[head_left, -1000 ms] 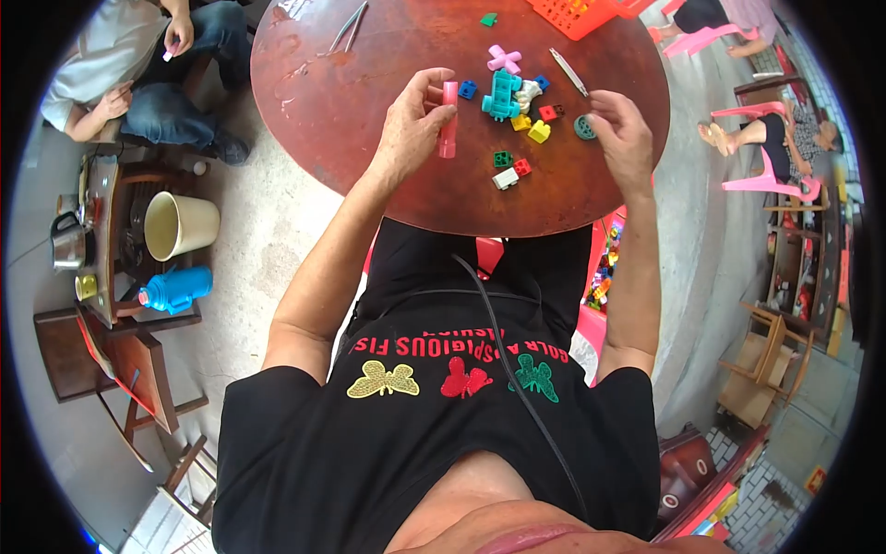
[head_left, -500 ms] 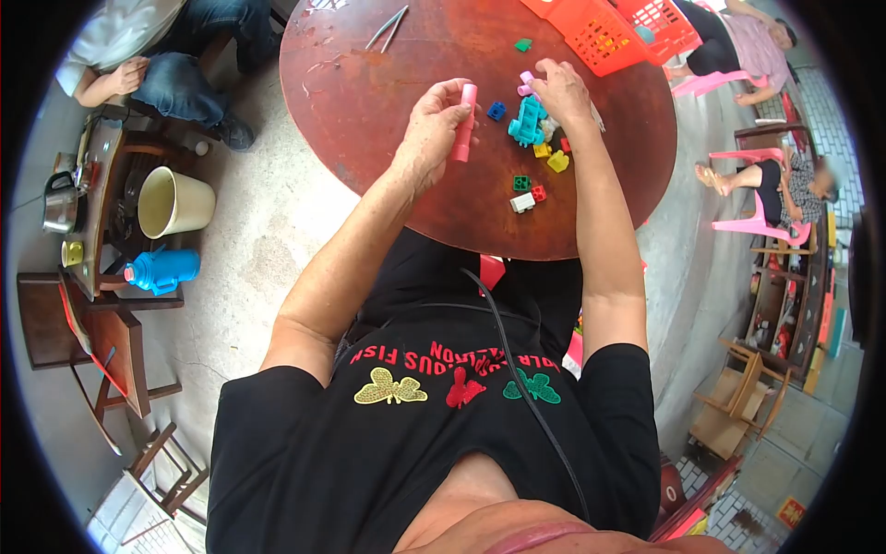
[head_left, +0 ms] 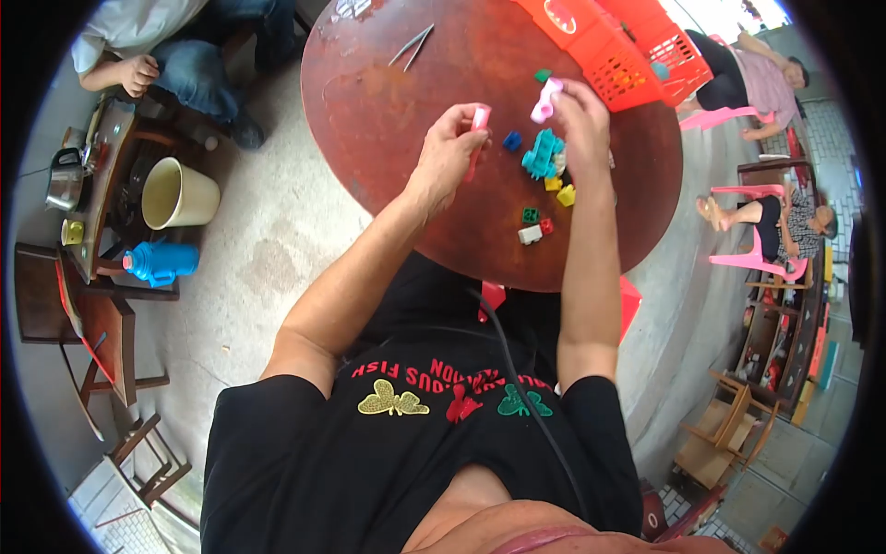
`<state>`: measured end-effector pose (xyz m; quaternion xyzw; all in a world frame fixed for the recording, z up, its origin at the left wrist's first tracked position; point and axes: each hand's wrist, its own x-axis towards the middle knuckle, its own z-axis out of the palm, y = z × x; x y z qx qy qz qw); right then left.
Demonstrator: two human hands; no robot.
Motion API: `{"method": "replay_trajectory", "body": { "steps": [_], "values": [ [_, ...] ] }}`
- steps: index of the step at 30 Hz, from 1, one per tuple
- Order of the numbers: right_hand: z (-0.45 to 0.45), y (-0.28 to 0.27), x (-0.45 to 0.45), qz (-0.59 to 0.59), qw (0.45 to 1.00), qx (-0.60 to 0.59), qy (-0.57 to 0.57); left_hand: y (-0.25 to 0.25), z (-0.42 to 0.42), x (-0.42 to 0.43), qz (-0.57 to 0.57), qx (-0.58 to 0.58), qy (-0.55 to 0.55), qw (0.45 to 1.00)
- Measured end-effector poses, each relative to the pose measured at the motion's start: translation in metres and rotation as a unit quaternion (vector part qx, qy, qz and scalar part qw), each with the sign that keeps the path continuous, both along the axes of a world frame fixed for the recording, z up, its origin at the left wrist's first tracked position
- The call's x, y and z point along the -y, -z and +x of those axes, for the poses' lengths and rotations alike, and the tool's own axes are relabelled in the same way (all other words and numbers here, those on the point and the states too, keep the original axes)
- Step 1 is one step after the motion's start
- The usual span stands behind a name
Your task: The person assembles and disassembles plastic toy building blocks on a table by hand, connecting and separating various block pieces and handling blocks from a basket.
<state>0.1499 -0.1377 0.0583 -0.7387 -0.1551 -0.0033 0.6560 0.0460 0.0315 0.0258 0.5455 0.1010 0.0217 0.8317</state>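
Observation:
My left hand (head_left: 448, 155) is closed around a pink tube-shaped toy piece (head_left: 481, 117), whose rounded end shows above the fingers. Over the table, my right hand (head_left: 583, 129) pinches a pale pink toy piece (head_left: 546, 102) with knobby ends. Below that hand lies a teal toy piece (head_left: 543, 155), with yellow blocks (head_left: 566, 195) near it. A small blue block (head_left: 511, 140) sits between my two hands. Closer to me are a green block (head_left: 531, 215), a red block (head_left: 546, 225) and a white block (head_left: 530, 235).
On the round brown table (head_left: 369, 111) stand a red basket (head_left: 637, 55) and, at the far side, metal tweezers (head_left: 413, 46). A green piece (head_left: 543, 76) lies by the basket. A bucket (head_left: 180, 194) and a blue flask (head_left: 162, 263) stand left. Other people sit nearby.
My right hand now has the pale pink piece gripped and turned, slightly farther from me. The pink tube in my left hand has tilted, more of it hidden. The whole view has shifted a little.

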Motion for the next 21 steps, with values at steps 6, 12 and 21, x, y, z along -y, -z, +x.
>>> {"method": "replay_trajectory", "body": {
  "steps": [6, 12, 21],
  "values": [
    [-0.056, 0.015, -0.006, 0.303, 0.930, -0.173, -0.112, -0.012, -0.012, 0.007, -0.116, -0.047, 0.015, 0.992],
    [-0.066, 0.029, -0.018, 0.216, 0.966, -0.138, -0.032, -0.016, -0.018, 0.009, -0.009, -0.016, 0.058, 0.998],
    [-0.080, 0.022, -0.021, 0.104, 0.992, -0.053, -0.053, -0.017, -0.015, 0.013, 0.125, 0.071, 0.002, 0.990]
  ]
}}
